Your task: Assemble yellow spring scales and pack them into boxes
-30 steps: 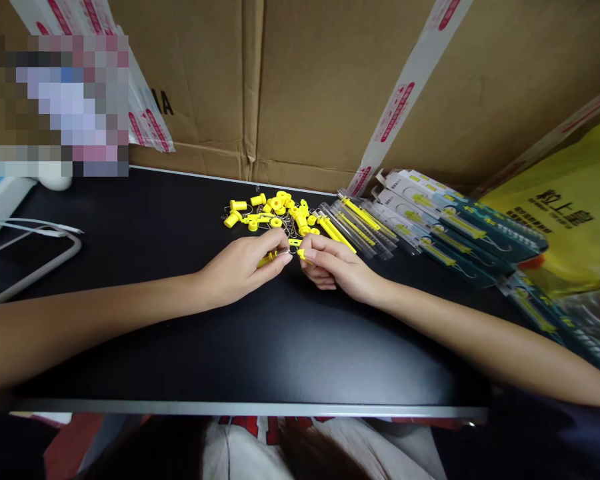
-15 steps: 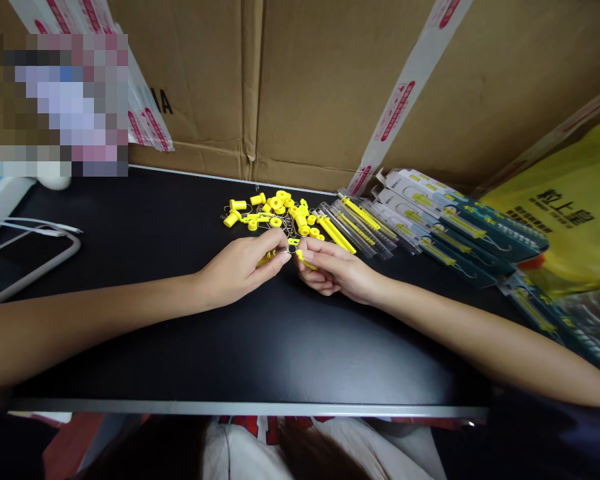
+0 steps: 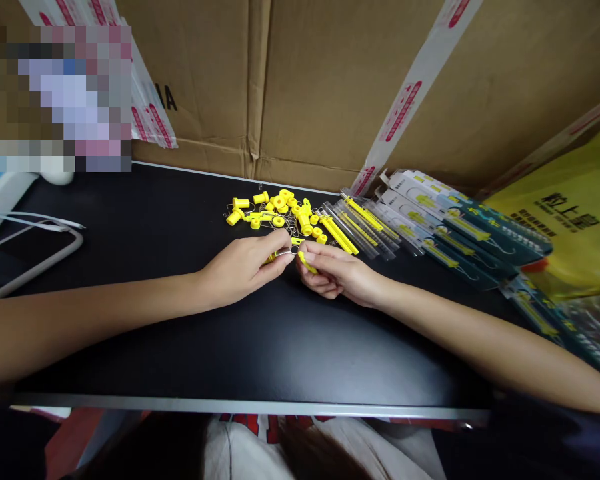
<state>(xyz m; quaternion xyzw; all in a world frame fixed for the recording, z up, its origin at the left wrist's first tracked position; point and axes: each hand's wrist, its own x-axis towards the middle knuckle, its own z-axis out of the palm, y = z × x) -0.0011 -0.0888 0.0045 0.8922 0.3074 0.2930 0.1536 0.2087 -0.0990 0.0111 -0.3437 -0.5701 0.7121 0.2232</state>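
My left hand [image 3: 245,265] and my right hand [image 3: 336,272] meet fingertip to fingertip over the black table [image 3: 180,333]. The left pinches a small yellow piece with a thin metal wire hook [image 3: 279,254]. In the right hand's pinch is a short yellow plastic piece [image 3: 306,261]. Just behind the fingers lies a pile of small yellow plastic parts [image 3: 280,210] mixed with thin wire hooks. To the right of that pile lie clear tubes holding yellow sticks [image 3: 360,223].
A row of packaged cards [image 3: 455,223] with yellow tools fans out at the right, beside a yellow bag [image 3: 570,220]. Cardboard boxes [image 3: 305,87] wall the back. White cables and a white frame [image 3: 35,240] lie at the left.
The view has shifted slightly. My right hand has turned its yellow piece and drawn a little nearer the table's front; the left hand holds almost still.
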